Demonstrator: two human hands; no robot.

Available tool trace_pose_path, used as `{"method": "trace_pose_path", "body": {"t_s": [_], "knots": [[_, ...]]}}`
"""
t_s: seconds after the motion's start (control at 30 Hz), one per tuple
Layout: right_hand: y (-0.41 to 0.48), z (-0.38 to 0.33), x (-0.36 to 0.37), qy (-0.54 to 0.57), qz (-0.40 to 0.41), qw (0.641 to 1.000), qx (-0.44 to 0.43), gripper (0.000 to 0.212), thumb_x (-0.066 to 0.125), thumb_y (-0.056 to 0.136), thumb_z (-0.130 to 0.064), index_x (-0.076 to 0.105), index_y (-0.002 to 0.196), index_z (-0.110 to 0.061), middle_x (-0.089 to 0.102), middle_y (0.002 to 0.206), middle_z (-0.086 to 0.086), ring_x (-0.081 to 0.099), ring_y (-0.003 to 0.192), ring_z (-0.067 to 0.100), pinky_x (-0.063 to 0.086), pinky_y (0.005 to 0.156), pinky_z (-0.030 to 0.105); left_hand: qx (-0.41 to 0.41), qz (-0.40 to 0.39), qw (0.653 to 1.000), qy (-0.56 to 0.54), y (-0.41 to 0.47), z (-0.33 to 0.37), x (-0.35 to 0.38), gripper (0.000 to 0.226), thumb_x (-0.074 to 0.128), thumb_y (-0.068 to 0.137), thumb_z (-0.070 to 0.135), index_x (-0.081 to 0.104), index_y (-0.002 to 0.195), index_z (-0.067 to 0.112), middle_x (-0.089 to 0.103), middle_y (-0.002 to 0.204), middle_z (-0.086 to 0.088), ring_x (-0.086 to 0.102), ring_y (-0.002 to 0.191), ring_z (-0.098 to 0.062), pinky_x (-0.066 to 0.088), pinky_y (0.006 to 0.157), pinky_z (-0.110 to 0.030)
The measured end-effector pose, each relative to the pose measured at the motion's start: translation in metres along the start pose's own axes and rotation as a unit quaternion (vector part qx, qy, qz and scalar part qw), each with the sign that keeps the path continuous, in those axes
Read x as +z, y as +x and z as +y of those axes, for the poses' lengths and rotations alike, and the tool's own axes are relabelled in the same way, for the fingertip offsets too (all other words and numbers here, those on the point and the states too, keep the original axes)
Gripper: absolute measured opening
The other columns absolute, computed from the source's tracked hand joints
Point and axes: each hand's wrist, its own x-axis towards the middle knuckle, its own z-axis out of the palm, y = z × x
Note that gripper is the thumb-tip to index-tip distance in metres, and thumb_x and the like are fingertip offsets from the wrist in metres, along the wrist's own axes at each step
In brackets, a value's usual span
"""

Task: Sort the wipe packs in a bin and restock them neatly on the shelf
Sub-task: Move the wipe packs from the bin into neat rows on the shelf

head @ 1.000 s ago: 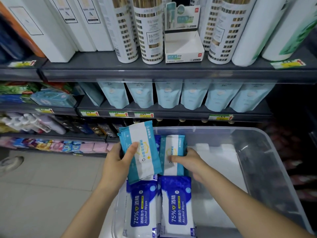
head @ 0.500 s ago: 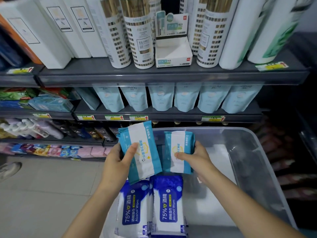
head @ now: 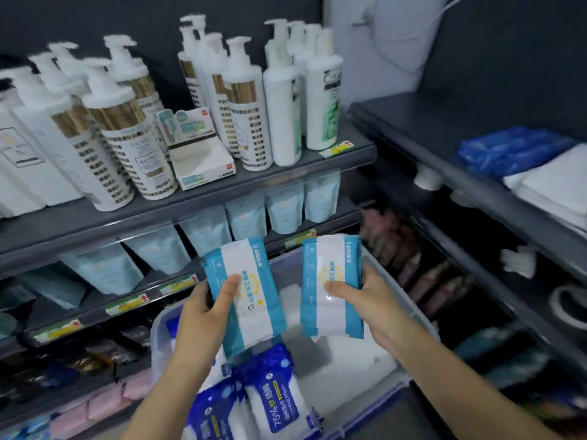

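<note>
My left hand [head: 208,308] grips a light-blue and white wipe pack [head: 251,290], held upright above the clear plastic bin [head: 409,315]. My right hand [head: 365,300] holds a second pack of the same kind [head: 330,277] beside it, a small gap between the two. Low in the bin lie two dark-blue "75% Alcohol Wipes" packs [head: 279,398], with white packs under them. On the right, a dark shelf [head: 444,134] carries a dark-blue wipe pack [head: 514,150] and white packs [head: 556,185].
The shelf [head: 286,173] ahead holds white pump bottles [head: 251,112] and a small open display box [head: 203,166]. Pale blue pouches [head: 247,217] stand on the shelf below. Pink packs [head: 104,401] line a low shelf at the left. The right-hand shelving has further goods on lower levels.
Both hands have lifted their packs higher out of the bin. My view has swung up and to the right, so the right-hand shelving now shows.
</note>
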Motion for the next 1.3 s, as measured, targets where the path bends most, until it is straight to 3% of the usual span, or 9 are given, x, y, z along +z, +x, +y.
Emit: {"method": "trace_pose_path", "body": {"t_s": [0.07, 0.37, 0.47, 0.57, 0.73, 0.83, 1.03, 1.2, 1.3], "knots": [[-0.023, -0.003, -0.011, 0.021, 0.041, 0.999, -0.011, 0.041, 0.073, 0.076, -0.006, 0.055, 0.111, -0.019, 0.070, 0.102, 0.004, 0.068, 0.089, 0.021, 0.056, 0.075, 0.038, 0.000, -0.042, 0.999, 0.004, -0.002, 0.008, 0.006, 0.023, 0.060, 0.085, 0.042, 0.064, 0.094, 0.021, 0.073, 0.092, 0.001, 0.070, 0.085, -0.019, 0.055, 0.082, -0.046], [-0.152, 0.006, -0.084, 0.068, 0.230, 0.970, -0.022, 0.044, 0.079, 0.073, -0.017, 0.053, 0.107, -0.028, 0.070, 0.099, -0.002, 0.070, 0.083, 0.019, 0.058, 0.075, 0.042, 0.035, -0.243, 0.969, 0.001, -0.046, 0.038, 0.083, 0.019, 0.059, 0.089, 0.037, 0.067, 0.093, 0.020, 0.074, 0.092, -0.001, 0.070, 0.086, -0.025, 0.053, 0.085, -0.052], [-0.199, 0.013, -0.116, 0.085, 0.293, 0.952, -0.013, 0.049, 0.081, 0.071, -0.019, 0.054, 0.111, -0.027, 0.070, 0.103, 0.001, 0.070, 0.087, 0.023, 0.056, 0.081, 0.049, 0.056, -0.312, 0.948, -0.008, -0.079, 0.047, 0.120, 0.026, 0.061, 0.084, 0.043, 0.067, 0.094, 0.020, 0.074, 0.092, -0.001, 0.070, 0.082, -0.019, 0.056, 0.080, -0.046], [-0.245, 0.021, -0.148, 0.107, 0.347, 0.932, -0.016, 0.050, 0.081, 0.069, -0.016, 0.055, 0.112, -0.022, 0.071, 0.102, 0.003, 0.070, 0.086, 0.026, 0.057, 0.078, 0.049, 0.056, -0.362, 0.930, -0.031, -0.118, 0.053, 0.157, 0.018, 0.059, 0.089, 0.033, 0.062, 0.093, 0.016, 0.071, 0.086, 0.000, 0.068, 0.069, -0.010, 0.056, 0.057, -0.026], [-0.342, 0.047, -0.205, 0.139, 0.440, 0.886, -0.039, 0.041, 0.078, 0.072, -0.008, 0.057, 0.105, -0.022, 0.072, 0.095, 0.004, 0.069, 0.084, 0.026, 0.057, 0.077, 0.046, 0.071, -0.449, 0.890, -0.028, -0.213, 0.056, 0.224, 0.022, 0.063, 0.085, 0.040, 0.063, 0.095, 0.021, 0.072, 0.094, -0.006, 0.070, 0.081, -0.025, 0.057, 0.074, -0.045], [-0.405, 0.065, -0.246, 0.143, 0.485, 0.861, -0.050, 0.040, 0.078, 0.071, -0.011, 0.057, 0.102, -0.025, 0.071, 0.097, 0.004, 0.068, 0.088, 0.026, 0.053, 0.085, 0.051, 0.088, -0.498, 0.862, -0.036, -0.287, 0.059, 0.262, 0.017, 0.062, 0.086, 0.037, 0.063, 0.091, 0.020, 0.072, 0.087, -0.001, 0.071, 0.072, -0.016, 0.057, 0.062, -0.035], [-0.532, 0.094, -0.336, 0.139, 0.529, 0.832, -0.092, 0.040, 0.077, 0.075, -0.013, 0.056, 0.105, -0.030, 0.071, 0.093, -0.006, 0.067, 0.084, 0.016, 0.053, 0.073, 0.031, 0.096, -0.553, 0.826, -0.047, -0.443, 0.059, 0.329, 0.023, 0.059, 0.085, 0.040, 0.062, 0.093, 0.019, 0.070, 0.093, -0.004, 0.068, 0.080, -0.023, 0.054, 0.066, -0.036], [-0.620, 0.115, -0.395, 0.127, 0.570, 0.805, -0.100, 0.044, 0.077, 0.074, -0.009, 0.054, 0.106, -0.030, 0.072, 0.093, -0.007, 0.069, 0.082, 0.013, 0.053, 0.071, 0.028, 0.093, -0.578, 0.808, -0.064, -0.545, 0.060, 0.368, 0.016, 0.057, 0.090, 0.036, 0.060, 0.090, 0.020, 0.067, 0.088, 0.001, 0.065, 0.074, -0.016, 0.049, 0.054, -0.027], [-0.659, 0.124, -0.426, 0.114, 0.598, 0.786, -0.105, 0.044, 0.076, 0.074, -0.006, 0.054, 0.105, -0.028, 0.070, 0.093, -0.005, 0.069, 0.076, 0.010, 0.050, 0.059, 0.020, 0.096, -0.599, 0.792, -0.064, -0.588, 0.060, 0.389, 0.019, 0.057, 0.088, 0.038, 0.061, 0.094, 0.020, 0.069, 0.091, 0.000, 0.066, 0.076, -0.018, 0.050, 0.057, -0.029]]}}
